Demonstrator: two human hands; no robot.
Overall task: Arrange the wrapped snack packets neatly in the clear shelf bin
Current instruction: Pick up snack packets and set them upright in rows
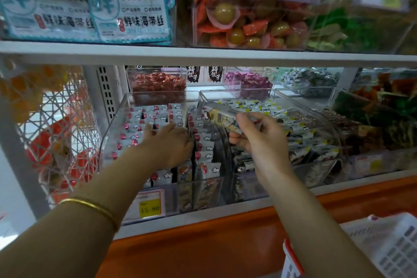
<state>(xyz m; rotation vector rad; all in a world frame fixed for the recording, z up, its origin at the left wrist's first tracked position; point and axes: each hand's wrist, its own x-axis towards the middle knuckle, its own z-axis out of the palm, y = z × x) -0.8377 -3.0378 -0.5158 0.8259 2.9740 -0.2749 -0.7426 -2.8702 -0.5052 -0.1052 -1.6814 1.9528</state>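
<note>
**Listener:** Where is the bin, and what is in it?

**Describer:** The clear shelf bin sits at the front edge of the lower shelf, with a yellow price tag on its front wall. Inside are white snack packets printed with red dots and small clouds. They stand in rows running from the back wall to the front. The rows along the left wall look tidy. Those toward the right wall lean and overlap.

**Listener:** And the hands?

**Describer:** The left hand reaches over the front wall into the middle of the bin. Its fingers look stretched flat rather than curled, pressing against the rows and gripping nothing. The right hand hovers above the bin's right wall, pinching a held packet between thumb and fingers. It may be more than one packet; I cannot tell.

**Listener:** What could go wrong from here?

**Describer:** As I judge it, three things. The wrapper looks like glossy film held only by a pinch, so it could slip. A neighbouring bin of different packets sits just beside the right wall, and a dropped packet could land there and get mixed in. The gap between the rows also looks narrow, so if the left hand eases off, the leaning packets may fall across it and close the slot. Last, pushing the new packet in firmly could tip the tidy left-hand rows out of line.
</note>
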